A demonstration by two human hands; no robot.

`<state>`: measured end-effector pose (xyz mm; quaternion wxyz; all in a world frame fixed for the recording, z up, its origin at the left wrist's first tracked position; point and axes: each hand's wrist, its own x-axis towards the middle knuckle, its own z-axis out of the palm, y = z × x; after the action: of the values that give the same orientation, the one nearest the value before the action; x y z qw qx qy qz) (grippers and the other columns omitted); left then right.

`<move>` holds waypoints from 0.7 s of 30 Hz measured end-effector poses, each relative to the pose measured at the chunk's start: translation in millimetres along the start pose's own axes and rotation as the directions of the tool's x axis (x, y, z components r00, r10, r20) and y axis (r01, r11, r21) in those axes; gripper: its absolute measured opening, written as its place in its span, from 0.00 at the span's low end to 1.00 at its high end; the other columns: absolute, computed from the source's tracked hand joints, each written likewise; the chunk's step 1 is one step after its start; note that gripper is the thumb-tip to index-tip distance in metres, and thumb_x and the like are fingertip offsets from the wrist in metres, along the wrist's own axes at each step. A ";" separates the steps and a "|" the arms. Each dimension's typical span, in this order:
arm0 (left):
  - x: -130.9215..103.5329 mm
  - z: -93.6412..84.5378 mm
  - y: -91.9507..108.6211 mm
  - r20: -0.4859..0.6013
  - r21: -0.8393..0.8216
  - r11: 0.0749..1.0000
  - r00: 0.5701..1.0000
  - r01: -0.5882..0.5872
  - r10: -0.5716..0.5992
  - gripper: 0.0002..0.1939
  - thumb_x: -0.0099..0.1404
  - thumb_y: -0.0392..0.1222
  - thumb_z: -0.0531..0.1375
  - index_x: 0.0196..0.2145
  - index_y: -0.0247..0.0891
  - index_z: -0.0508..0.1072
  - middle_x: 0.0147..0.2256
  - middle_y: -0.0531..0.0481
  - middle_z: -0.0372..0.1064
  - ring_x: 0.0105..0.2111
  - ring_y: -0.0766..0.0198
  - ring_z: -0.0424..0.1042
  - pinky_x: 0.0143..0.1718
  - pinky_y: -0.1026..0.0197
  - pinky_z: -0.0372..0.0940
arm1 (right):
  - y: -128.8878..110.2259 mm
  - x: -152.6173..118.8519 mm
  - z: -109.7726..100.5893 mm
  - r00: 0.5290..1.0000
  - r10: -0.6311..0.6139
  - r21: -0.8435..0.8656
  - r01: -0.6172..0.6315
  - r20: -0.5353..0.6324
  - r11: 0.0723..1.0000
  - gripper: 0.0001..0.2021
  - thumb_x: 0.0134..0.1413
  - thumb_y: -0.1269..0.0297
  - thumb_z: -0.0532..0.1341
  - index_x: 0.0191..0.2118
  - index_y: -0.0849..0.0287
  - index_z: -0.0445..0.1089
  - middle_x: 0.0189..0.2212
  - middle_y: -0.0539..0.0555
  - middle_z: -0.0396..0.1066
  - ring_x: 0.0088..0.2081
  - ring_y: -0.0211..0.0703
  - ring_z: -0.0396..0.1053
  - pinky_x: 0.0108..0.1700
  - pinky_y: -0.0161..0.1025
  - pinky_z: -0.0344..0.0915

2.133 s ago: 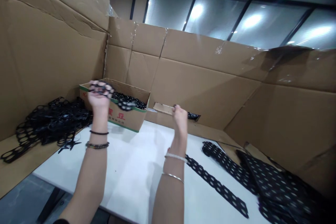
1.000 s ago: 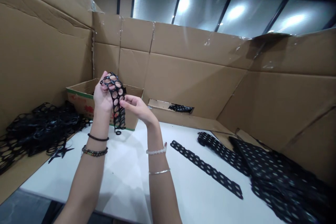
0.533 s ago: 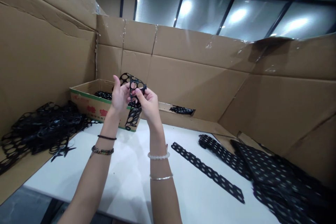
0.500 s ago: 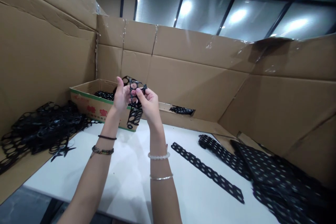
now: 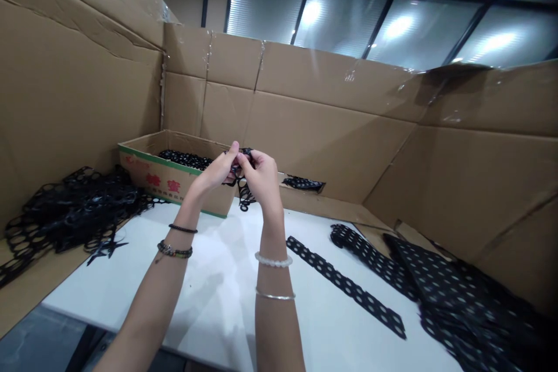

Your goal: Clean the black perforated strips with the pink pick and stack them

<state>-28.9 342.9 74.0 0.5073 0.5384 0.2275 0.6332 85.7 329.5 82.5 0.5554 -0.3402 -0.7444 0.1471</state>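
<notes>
Both hands meet over the right end of the cardboard box (image 5: 192, 190). Between them is a crumpled black strip with round holes (image 5: 245, 196), its lower end dangling above the white table (image 5: 209, 279). My left hand (image 5: 218, 173) grips the strip with thumb raised and fingers curled, partly hidden behind the other hand. My right hand (image 5: 262, 179) pinches the same strip between thumb and fingers. Black ring-like pieces (image 5: 185, 159) fill part of the box. To the right of my forearm lies a flat black strip with two rows of pale dots (image 5: 349, 288).
A tangled heap of black holed scrap (image 5: 82, 209) lies at the left. Dotted black sheets (image 5: 453, 285) and a curled dotted strip (image 5: 375, 256) are piled at the right. Tall cardboard walls (image 5: 331, 128) enclose the table; another dotted piece (image 5: 303, 183) sits in a slot at the back.
Both hands have moved slightly right and come closer together. The holed strip, spread between the fingers before, is now bunched up, and my left thumb has come down toward the right hand.
</notes>
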 end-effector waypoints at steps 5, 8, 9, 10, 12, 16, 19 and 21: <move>1.1 7.4 3.2 0.007 0.087 0.991 0.995 0.101 -0.102 0.25 0.62 0.61 0.51 0.21 0.36 0.62 0.14 0.58 0.51 0.10 0.77 0.48 0.10 0.71 0.41 | -0.3 3.8 3.1 0.916 -0.007 0.000 0.007 -0.402 1.000 0.16 0.58 0.51 0.50 0.35 0.59 0.65 0.37 0.56 0.64 0.38 0.39 0.64 0.40 0.37 0.60; -0.4 4.3 9.9 -0.006 -0.010 0.995 0.995 0.100 -0.100 0.25 0.63 0.61 0.50 0.22 0.36 0.62 0.14 0.59 0.50 0.09 0.78 0.46 0.09 0.71 0.41 | 4.0 4.6 -16.1 0.810 0.203 0.149 -0.144 -0.550 0.978 0.22 0.59 0.45 0.44 0.32 0.59 0.62 0.29 0.53 0.65 0.30 0.37 0.63 0.32 0.35 0.60; -1.0 2.1 12.5 -0.004 -0.054 0.995 0.996 0.085 -0.085 0.25 0.63 0.61 0.50 0.22 0.36 0.61 0.14 0.59 0.50 0.09 0.78 0.46 0.08 0.72 0.41 | 4.9 3.8 -24.8 0.809 0.303 0.217 -0.222 -0.503 0.951 0.25 0.59 0.43 0.41 0.28 0.59 0.61 0.23 0.51 0.63 0.24 0.36 0.61 0.28 0.34 0.58; -1.8 -0.4 15.1 0.001 -0.096 0.993 0.998 0.066 -0.066 0.24 0.63 0.60 0.51 0.22 0.36 0.61 0.14 0.60 0.50 0.09 0.78 0.47 0.08 0.72 0.42 | 4.8 2.5 -33.2 0.824 0.389 0.271 -0.298 -0.411 0.916 0.28 0.58 0.41 0.39 0.23 0.58 0.59 0.17 0.49 0.58 0.20 0.34 0.57 0.24 0.34 0.55; -3.4 -5.4 19.4 0.009 -0.162 0.987 1.000 0.015 -0.014 0.22 0.63 0.57 0.54 0.22 0.36 0.61 0.16 0.59 0.52 0.10 0.78 0.50 0.09 0.73 0.45 | 1.2 -1.2 -45.2 0.865 0.467 0.313 -0.400 -0.181 0.862 0.32 0.57 0.38 0.36 0.17 0.58 0.56 0.11 0.46 0.51 0.15 0.32 0.51 0.20 0.32 0.51; -4.7 -9.7 22.2 0.022 -0.189 0.979 0.997 -0.069 0.075 0.16 0.61 0.48 0.60 0.24 0.35 0.62 0.18 0.59 0.56 0.12 0.77 0.55 0.12 0.74 0.51 | -13.8 -6.9 -38.5 0.873 0.476 0.290 -0.484 0.105 0.825 0.36 0.54 0.34 0.36 0.15 0.59 0.58 0.10 0.47 0.51 0.12 0.29 0.49 0.18 0.31 0.48; -2.9 -6.1 20.3 0.013 -0.131 0.988 0.996 -0.087 0.089 0.14 0.62 0.44 0.59 0.23 0.35 0.63 0.18 0.58 0.57 0.14 0.74 0.59 0.14 0.72 0.57 | -18.4 -5.8 -14.4 0.855 0.480 0.245 -0.517 0.197 0.820 0.37 0.52 0.32 0.36 0.15 0.59 0.60 0.10 0.48 0.54 0.13 0.31 0.51 0.18 0.32 0.49; -1.6 -1.8 19.1 0.006 -0.102 0.991 0.996 -0.087 0.088 0.15 0.63 0.43 0.57 0.22 0.35 0.63 0.17 0.57 0.58 0.15 0.73 0.61 0.16 0.71 0.59 | -14.8 -3.4 1.7 0.875 0.444 0.209 -0.479 0.193 0.853 0.35 0.51 0.31 0.39 0.16 0.59 0.61 0.11 0.49 0.56 0.14 0.33 0.54 0.20 0.33 0.51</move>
<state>-38.4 334.6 88.7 0.5072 0.5247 0.1684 0.6627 79.6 316.7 88.3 0.4894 -0.4254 -0.6527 0.3918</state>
